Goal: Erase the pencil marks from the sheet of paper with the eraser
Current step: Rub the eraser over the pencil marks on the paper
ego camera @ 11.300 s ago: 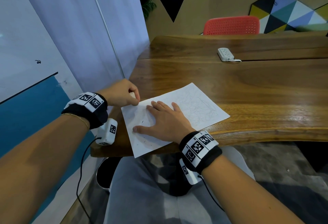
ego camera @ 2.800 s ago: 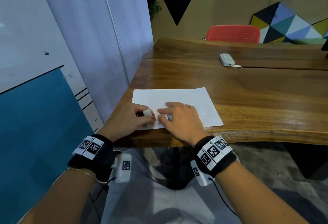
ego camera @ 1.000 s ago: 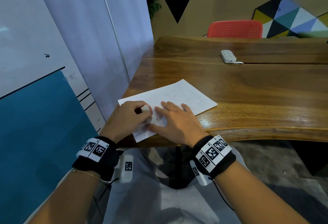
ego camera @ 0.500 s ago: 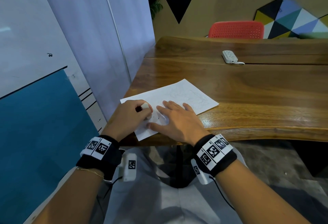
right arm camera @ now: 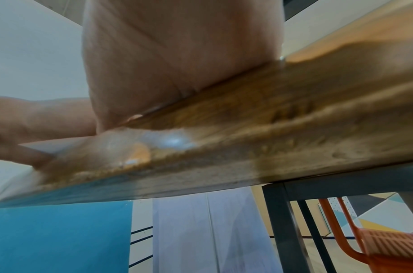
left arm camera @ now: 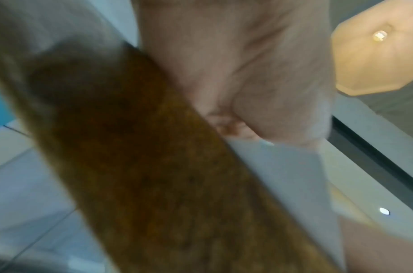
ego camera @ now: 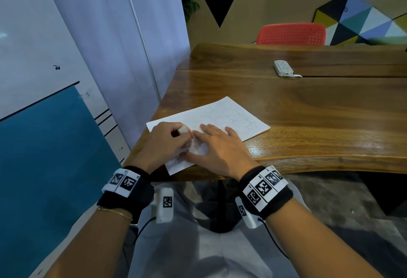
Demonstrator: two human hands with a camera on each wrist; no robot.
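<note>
Little by little risking a crumpled or torn sheet: rubbing near the table's (ego camera: 308, 123) edge where the paper's (ego camera: 220, 115) corner is overhanging unsupported, pressing it flat with the straight-fingered right hand (ego camera: 220, 148), gripping the eraser (ego camera: 182, 129) in the curled left hand (ego camera: 160, 145).

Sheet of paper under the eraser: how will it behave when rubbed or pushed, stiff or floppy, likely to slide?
The sheet of paper is probably thin and floppy: its near corner overhangs the table. Likely slides on glossy wood, hence the right hand pressing it flat. It may buckle near the eraser in the left hand.
</note>
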